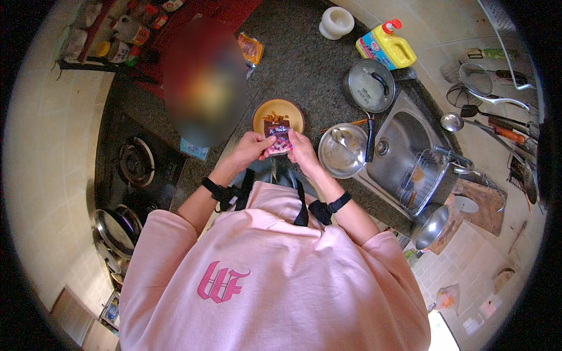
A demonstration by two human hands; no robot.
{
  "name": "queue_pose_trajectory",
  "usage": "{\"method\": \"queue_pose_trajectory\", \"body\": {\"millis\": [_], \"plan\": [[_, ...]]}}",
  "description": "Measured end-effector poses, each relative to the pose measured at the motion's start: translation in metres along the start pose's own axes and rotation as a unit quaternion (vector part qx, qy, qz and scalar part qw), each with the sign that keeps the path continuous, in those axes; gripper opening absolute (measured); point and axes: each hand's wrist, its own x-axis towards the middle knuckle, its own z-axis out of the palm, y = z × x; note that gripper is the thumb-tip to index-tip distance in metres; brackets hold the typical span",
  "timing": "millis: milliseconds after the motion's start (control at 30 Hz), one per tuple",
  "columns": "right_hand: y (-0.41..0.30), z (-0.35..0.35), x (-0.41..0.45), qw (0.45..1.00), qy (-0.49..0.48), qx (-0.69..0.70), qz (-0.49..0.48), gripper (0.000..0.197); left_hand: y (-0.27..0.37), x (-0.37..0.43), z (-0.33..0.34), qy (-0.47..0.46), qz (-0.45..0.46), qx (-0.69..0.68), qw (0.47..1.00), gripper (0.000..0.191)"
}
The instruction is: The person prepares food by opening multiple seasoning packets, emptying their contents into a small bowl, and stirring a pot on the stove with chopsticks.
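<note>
Both hands grip a small printed food packet [277, 137] with a dark upper part and a pink lower part. My left hand [252, 147] pinches its left edge, thumb on top. On the opposite edge my right hand [302, 148] holds it in the same way. Under the packet's far end is a round yellowish plate or shallow bowl [259, 112]. Brown food pieces [276, 117] lie in it, by the packet's far edge. Whether the packet is torn there cannot be made out.
Right of the hands, a steel bowl [329, 151] holds a spoon [347, 145], beside a lidded pan [371, 85] and sink [395, 127]. Farther back are a yellow jug [386, 46] and white mortar [336, 22]. A gas burner [137, 161] is at left. One patch is blurred.
</note>
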Motion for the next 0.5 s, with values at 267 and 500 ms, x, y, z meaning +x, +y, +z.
{"method": "queue_pose_trajectory", "body": {"millis": [267,500], "plan": [[0.009,0.000,0.028,0.989,-0.021,-0.108,-0.102,0.040,0.005,-0.001,0.025,0.043,0.013,-0.002,0.999,0.042],[0.003,0.010,0.018,0.991,0.001,-0.119,-0.067,0.042,-0.002,0.007,0.018,0.090,0.017,0.109,0.990,0.044]]}}
